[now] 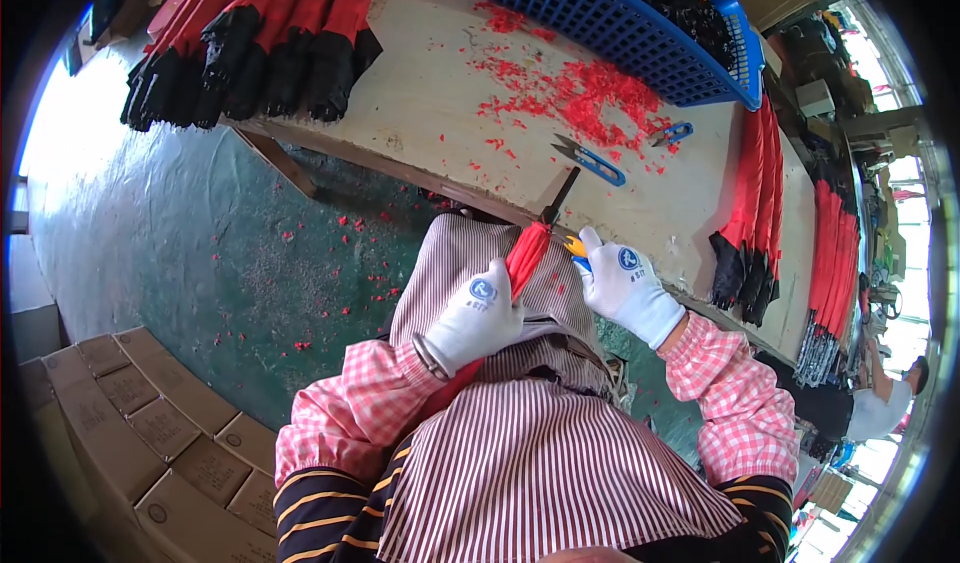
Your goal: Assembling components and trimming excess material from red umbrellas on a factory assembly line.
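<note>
My left hand (470, 313), in a white glove, is wrapped round a folded red umbrella (529, 253). The umbrella lies slanted over my lap, and its black shaft (562, 195) points away to the table edge. Just right of it, my gloved right hand (627, 281) is closed on a small yellow-and-blue tool (576, 248); its kind is mostly hidden by the fingers. The yellow tip is close to the red cloth, and I cannot tell whether they touch. Beyond the shaft, blue thread snips (598, 166) lie on the table.
Red scraps (590, 98) litter the table (420, 113). A blue basket (620, 38) of black parts stands at the back, with smaller snips (672, 134) nearby. Red-and-black umbrellas (270, 48) overhang at left, more umbrellas (750, 213) at right. Cartons (165, 428) stand lower left. A person (885, 403) is far right.
</note>
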The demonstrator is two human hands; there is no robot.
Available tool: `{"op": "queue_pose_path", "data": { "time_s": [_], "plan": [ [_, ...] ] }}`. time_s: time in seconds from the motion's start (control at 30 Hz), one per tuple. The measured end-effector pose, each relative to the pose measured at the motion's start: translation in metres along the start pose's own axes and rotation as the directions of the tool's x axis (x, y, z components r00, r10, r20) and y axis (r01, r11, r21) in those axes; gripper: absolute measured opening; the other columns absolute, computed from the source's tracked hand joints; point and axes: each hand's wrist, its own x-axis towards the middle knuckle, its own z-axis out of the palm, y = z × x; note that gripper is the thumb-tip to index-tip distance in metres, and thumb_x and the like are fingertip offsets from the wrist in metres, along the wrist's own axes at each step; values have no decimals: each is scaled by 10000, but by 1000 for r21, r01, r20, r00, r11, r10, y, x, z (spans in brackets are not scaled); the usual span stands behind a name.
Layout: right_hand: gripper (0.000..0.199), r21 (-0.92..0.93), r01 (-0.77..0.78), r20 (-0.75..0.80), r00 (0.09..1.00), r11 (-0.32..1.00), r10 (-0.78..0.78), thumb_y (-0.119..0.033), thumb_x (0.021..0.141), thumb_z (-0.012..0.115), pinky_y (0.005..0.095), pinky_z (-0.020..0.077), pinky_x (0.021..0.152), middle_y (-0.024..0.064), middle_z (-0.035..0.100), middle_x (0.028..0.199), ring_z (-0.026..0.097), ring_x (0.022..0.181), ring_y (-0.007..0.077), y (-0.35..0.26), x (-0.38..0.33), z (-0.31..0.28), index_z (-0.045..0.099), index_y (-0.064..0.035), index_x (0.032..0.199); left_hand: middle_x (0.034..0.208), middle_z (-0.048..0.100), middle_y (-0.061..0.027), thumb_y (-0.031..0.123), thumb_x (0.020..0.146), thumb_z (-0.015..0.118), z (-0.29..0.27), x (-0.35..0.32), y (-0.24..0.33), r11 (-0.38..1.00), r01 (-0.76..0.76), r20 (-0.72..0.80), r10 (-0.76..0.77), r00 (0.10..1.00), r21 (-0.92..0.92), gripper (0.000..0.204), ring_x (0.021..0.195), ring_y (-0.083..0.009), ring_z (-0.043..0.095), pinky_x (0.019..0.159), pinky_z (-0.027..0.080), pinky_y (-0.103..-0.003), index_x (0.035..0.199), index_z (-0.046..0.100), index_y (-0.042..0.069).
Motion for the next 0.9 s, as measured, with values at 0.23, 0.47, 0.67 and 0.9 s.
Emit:
{"op": "queue_pose_path", "data": {
  "time_s": [0.23,0.47,0.67,0.9],
  "plan": [
    [370,10,-14,19,1000,1000,14,-210,976,634,575,529,659,257,699,829,695,769,467,5,-3,-2,518,-6,1262,913,727,-190,380,931,727,-19,15,-22,152,530,544,75,835,-834,518,741,-276,728,671,610,-385,1222,537,-4],
    [378,25,-19,51,999,999,18,-204,969,641,580,526,659,251,699,828,694,764,465,7,3,-1,517,-7,1266,760,648,-97,278,937,758,-2,21,-49,454,529,618,63,783,-717,507,619,-260,628,573,538,-427,1296,542,-6],
    [383,24,-39,33,999,999,39,-197,966,645,578,530,666,258,697,821,696,763,463,14,1,2,517,1,1267,757,648,-104,296,1010,686,-3,14,5,985,-132,-47,138,989,110,440,639,-296,633,599,556,-472,1269,542,-30],
    [449,35,-1,33,999,999,0,-210,967,649,563,541,663,261,703,820,702,749,454,12,-4,0,513,32,1320,837,707,-170,317,974,756,-10,27,-13,-398,522,611,-134,780,-754,508,736,-324,705,665,574,-451,1238,550,-66]
  ]
}}
